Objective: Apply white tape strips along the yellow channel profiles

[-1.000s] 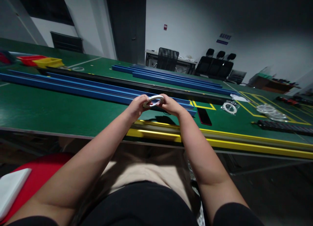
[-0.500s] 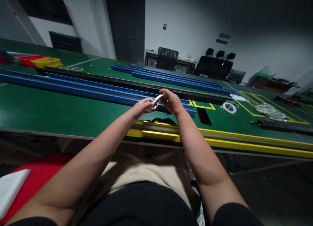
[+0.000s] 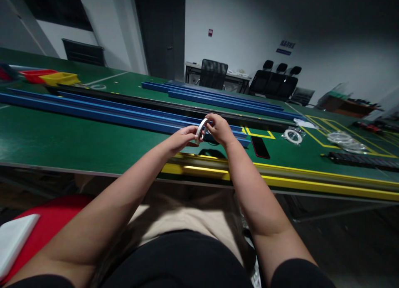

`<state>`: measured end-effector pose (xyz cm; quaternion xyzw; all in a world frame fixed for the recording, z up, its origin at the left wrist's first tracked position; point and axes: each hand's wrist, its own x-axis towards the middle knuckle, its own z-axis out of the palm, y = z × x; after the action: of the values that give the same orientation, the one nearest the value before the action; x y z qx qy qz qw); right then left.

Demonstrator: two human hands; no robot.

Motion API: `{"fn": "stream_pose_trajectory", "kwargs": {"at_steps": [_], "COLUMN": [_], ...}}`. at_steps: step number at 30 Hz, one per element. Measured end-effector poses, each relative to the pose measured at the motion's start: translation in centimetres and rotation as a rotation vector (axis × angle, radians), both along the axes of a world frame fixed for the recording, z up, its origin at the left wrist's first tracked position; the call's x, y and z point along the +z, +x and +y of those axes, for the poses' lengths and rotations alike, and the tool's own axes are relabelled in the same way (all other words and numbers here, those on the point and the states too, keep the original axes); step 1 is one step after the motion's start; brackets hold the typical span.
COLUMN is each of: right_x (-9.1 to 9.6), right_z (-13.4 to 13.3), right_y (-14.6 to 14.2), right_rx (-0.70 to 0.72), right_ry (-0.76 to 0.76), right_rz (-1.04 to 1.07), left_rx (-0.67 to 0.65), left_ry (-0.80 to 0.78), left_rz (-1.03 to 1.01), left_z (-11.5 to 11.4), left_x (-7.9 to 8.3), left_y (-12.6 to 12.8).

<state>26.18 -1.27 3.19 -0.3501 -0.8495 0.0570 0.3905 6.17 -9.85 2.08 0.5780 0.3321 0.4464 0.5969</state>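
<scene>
A thin white ring (image 3: 200, 130), perhaps a roll of strip or tape, is held in the air over the front of the green table, tilted nearly upright. My left hand (image 3: 180, 140) grips its lower left side between thumb and fingers. On the upper right side, the curled fingers of my right hand (image 3: 220, 129) pinch the same ring; some of those fingertips are hidden behind it. Below my hands lie blue channel rails (image 3: 134, 121) and a yellow rail (image 3: 205, 171) along the table's front edge.
To the right are a phone (image 3: 260, 147), a bagged white ring (image 3: 293, 136), more bagged coils (image 3: 346, 142) and a black ribbed strip (image 3: 361, 160). Red (image 3: 40, 76) and yellow bins (image 3: 60, 79) stand at the far left. More blue rails (image 3: 218, 97) lie farther back.
The white ring has turned more upright and shifted slightly right between my hands. My left fingers have moved a little along it; my right hand stays nearly in place.
</scene>
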Motion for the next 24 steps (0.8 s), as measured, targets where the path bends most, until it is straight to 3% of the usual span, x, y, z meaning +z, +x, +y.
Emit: {"fn": "stream_pose_trajectory", "kwargs": {"at_steps": [12,19,21,24], "right_x": [0.3,0.2,0.3,0.3], "right_z": [-0.4,-0.3,-0.3,-0.4], "right_y": [-0.1,0.1,0.2,0.2], "right_rx": [-0.027,-0.098,-0.121,-0.166], "right_ry": [-0.019,-0.054,-0.053,-0.066], "right_rz": [-0.042,-0.03,-0.022,-0.017], "left_rx": [0.125,0.099,0.109,0.231], "left_ry": [-0.021,-0.047,-0.022,0.086], "left_rz": [-0.027,-0.075,-0.08,-0.081], "left_z": [0.0,-0.8,-0.9,-0.6], "left_x": [-0.2,1.1,1.2,1.0], "left_y": [0.4,0.7,0.8,0.9]}}
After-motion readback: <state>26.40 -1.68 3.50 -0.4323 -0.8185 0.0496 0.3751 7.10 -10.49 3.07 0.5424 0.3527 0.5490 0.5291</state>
